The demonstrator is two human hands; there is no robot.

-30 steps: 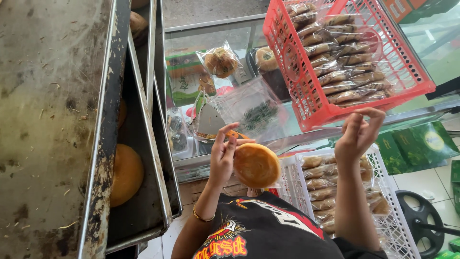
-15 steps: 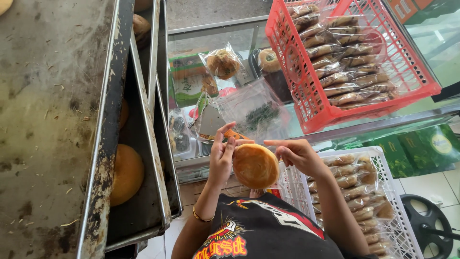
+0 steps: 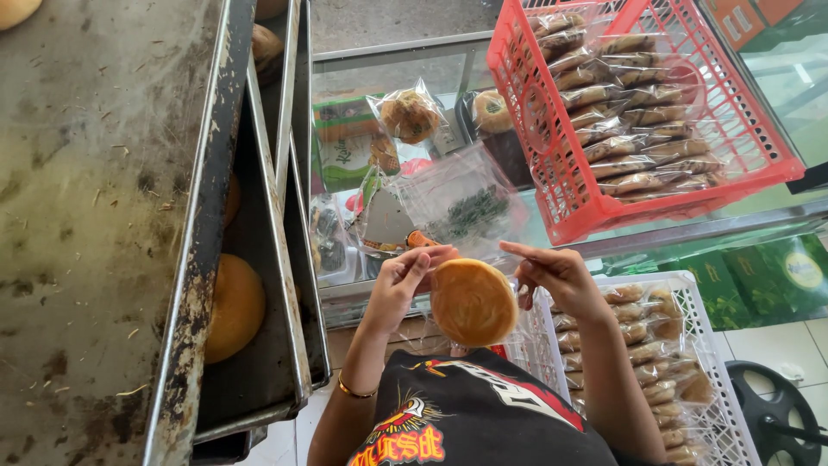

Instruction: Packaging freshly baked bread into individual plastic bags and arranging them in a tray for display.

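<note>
Head view showed a round golden bun just below the red crate, left hand pinching its edge, right hand beside, fingers loose. It looked light, soft, crushable; best held by the rim.

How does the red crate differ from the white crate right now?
The red crate sits up on the glass counter, beyond the hands; the white crate sits lower, beside the right hand. The red crate shows whole, while the white crate is partly cut off by the frame and the person's arm. Both are plastic lattice crates holding rows of clear-wrapped brown pastries.
</note>
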